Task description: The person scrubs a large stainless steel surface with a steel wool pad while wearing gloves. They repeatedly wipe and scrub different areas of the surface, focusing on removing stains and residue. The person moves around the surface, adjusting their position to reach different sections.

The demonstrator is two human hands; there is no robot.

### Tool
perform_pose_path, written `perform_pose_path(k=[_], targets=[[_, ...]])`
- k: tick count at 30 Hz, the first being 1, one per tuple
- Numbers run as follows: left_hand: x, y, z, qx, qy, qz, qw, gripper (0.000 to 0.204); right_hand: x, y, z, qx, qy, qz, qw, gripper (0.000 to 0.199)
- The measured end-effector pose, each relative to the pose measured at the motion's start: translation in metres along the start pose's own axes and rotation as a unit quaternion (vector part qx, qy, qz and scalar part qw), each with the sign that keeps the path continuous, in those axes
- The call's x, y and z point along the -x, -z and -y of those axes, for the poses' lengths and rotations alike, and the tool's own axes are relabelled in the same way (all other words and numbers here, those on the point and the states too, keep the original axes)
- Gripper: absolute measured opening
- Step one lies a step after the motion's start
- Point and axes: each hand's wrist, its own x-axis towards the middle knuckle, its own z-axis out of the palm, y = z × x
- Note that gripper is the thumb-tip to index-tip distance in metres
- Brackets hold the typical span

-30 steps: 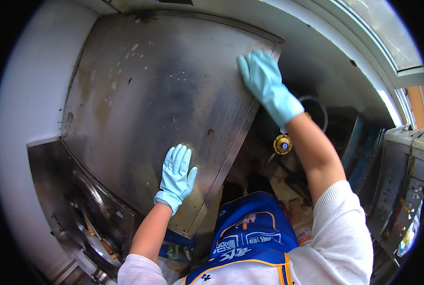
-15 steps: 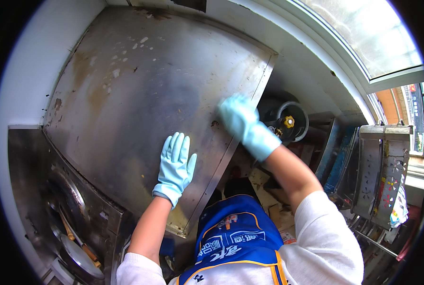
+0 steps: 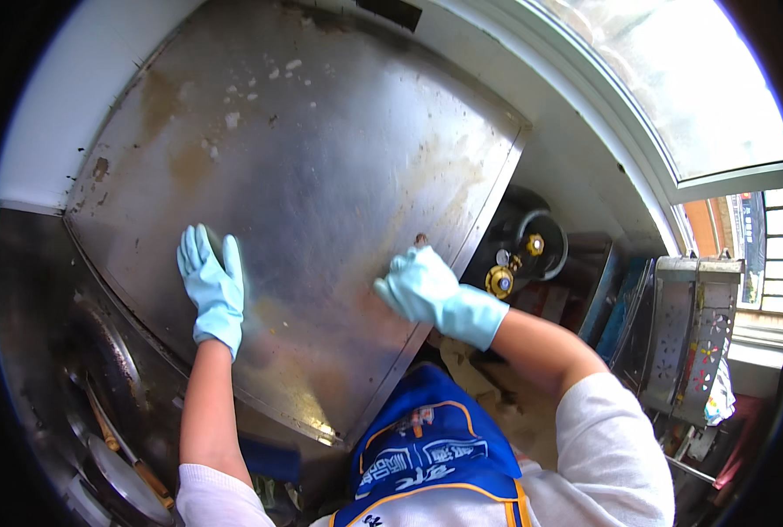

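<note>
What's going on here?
A person in a blue apron is leaning over a stained metal top, both hands in pale-blue gloves. The left hand is open, fingers up, over the top's left side. The right hand is curled near its right edge; whether it holds anything can't be seen. Beyond that edge is a yellow knob, and wooden handles show at lower left. Brown stains mark the top.

Gloves [image 3: 214, 299]: pale blue, plain
Bench [image 3: 321, 176]: silver-grey, brown blotches near left edge
Apron [image 3: 428, 386]: blue, orange-edged
Sleeves [image 3: 615, 439]: white
</note>
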Motion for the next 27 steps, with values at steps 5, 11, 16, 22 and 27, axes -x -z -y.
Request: perform_pose_path(k=[5,11,16,22,27], targets=[[-0.004,-0.001,-0.007,0.023,-0.030,-0.009,0.999,0.058,-0.017,-0.010,-0.045,0.007,-0.134,-0.088,0.987,0.013],[-0.013,0.013,-0.012,0.032,-0.017,0.012,0.999,0.058,-0.025,0.028,-0.035,-0.050,0.035,0.208,0.976,0.035],[-0.013,0.013,-0.013,0.018,0.005,0.040,0.999,0.059,-0.062,0.038,-0.078,0.014,-0.143,0.070,0.987,0.004],[-0.010,0.013,-0.009,0.014,0.037,0.068,0.997,0.059,-0.049,-0.024,0.005,-0.235,0.293,-0.159,0.913,0.021],[-0.020,-0.009,-0.010,-0.067,0.230,0.106,0.965,0.070,-0.010,-0.061,-0.144,0.001,-0.057,-0.174,0.983,0.020]])
